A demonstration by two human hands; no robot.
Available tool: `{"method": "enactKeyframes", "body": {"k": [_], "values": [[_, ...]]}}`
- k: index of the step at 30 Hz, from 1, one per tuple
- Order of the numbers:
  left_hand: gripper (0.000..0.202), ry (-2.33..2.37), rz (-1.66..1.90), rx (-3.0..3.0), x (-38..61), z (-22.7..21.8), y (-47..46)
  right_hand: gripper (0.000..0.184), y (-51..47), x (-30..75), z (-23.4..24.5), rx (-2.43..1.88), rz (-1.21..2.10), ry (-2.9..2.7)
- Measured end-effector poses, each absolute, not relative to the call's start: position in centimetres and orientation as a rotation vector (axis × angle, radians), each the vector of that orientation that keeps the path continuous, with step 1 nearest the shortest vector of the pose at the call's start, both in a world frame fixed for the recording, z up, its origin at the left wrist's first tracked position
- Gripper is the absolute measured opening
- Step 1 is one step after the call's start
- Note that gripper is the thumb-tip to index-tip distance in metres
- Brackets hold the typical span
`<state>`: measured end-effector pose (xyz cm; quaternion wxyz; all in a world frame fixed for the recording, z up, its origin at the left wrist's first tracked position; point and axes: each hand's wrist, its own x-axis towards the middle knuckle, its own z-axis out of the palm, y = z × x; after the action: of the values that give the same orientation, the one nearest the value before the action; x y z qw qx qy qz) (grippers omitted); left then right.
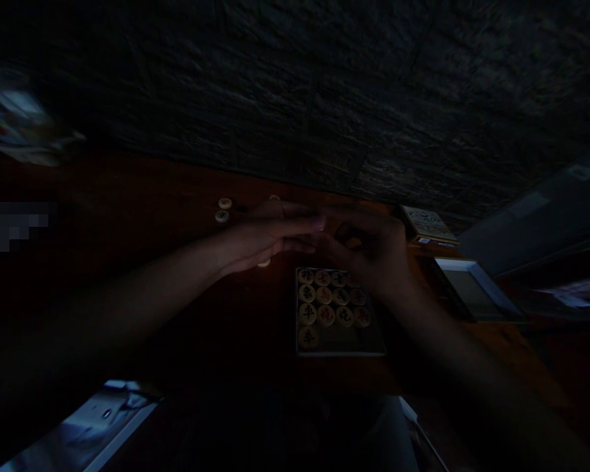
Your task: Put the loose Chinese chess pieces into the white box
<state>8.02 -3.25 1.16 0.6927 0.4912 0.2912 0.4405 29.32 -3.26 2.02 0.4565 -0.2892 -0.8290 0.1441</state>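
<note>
1. Head view, centre of the frame: the person's left hand [260,239] reaches in from the left, fingers nearly straight and close together. Whether it has hold of anything cannot be told in this dim light.
2. Just right of centre, the right hand [381,252] curves inward, thumb and forefinger bent with a gap between them. Its fingertips meet or overlap the left's; whether a piece is pinched there cannot be told. Bringing the fingertips together probably lets one hand steady the other.
3. Below the right hand, at lower centre, xiangqi pieces [307,314] lie flat in a shallow tray [341,354], red and black characters upward. Three rows of four show, plus one piece at the left of the fourth. The rim likely keeps the discs in line.
4. Loose discs [221,216] lie on the wooden table [142,190] left of centre, one partly under the left hand, presumably within easy reach.
5. Right of the hands, a printed box [430,223] rests near the stone wall [295,98], with a shallow open box [472,288] nearer the person, apparently set aside from the working space.
</note>
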Motion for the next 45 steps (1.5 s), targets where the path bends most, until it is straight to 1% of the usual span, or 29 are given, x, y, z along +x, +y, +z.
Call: {"method": "enactKeyframes", "body": {"k": [4,9,14,19,22,25,29,32,36,38,42,45], "values": [[0.028,0.623,0.989,1.113,8.1,1.3,-3.3,0.032,-3.5,29.2,2.2,-0.757,0.356,-2.037],[0.030,0.669,1.030,1.140,8.2,1.3,-3.3,0.031,-3.4,29.4,2.2,-0.771,0.286,-2.052],[0.022,0.718,1.047,1.119,8.3,1.3,-3.3,0.028,-3.1,29.5,2.0,-0.763,0.250,-2.041],[0.013,0.629,1.017,0.981,8.3,1.4,-3.3,0.033,-3.5,29.3,1.8,-0.836,0.344,-1.983],[0.010,0.588,1.007,0.965,8.2,1.3,-3.2,0.037,-3.8,29.3,1.9,-0.890,0.464,-1.980],[0.013,0.574,1.020,1.023,8.2,1.1,-3.2,0.038,-3.9,29.4,2.0,-0.869,0.504,-1.992],[0.020,0.685,1.097,1.114,8.4,1.3,-3.5,0.029,-3.5,29.2,2.2,-0.786,0.352,-1.968],[0.018,0.814,1.154,1.202,8.7,1.8,-4.0,0.023,-3.3,28.8,2.2,-0.876,0.503,-1.845],[0.011,0.960,1.193,1.333,8.9,2.2,-4.4,0.032,-3.3,28.0,2.4,-0.960,0.797,-1.687],[0.015,0.968,1.214,1.374,8.9,2.1,-4.3,0.035,-3.3,27.8,2.6,-0.961,0.873,-1.647],[0.028,0.941,1.239,1.454,8.7,1.4,-4.0,0.039,-3.3,27.8,2.6,-0.959,0.967,-1.610],[0.031,0.932,1.275,1.543,8.6,1.0,-3.9,0.037,-3.2,27.9,2.3,-0.938,1.010,-1.606]]}}
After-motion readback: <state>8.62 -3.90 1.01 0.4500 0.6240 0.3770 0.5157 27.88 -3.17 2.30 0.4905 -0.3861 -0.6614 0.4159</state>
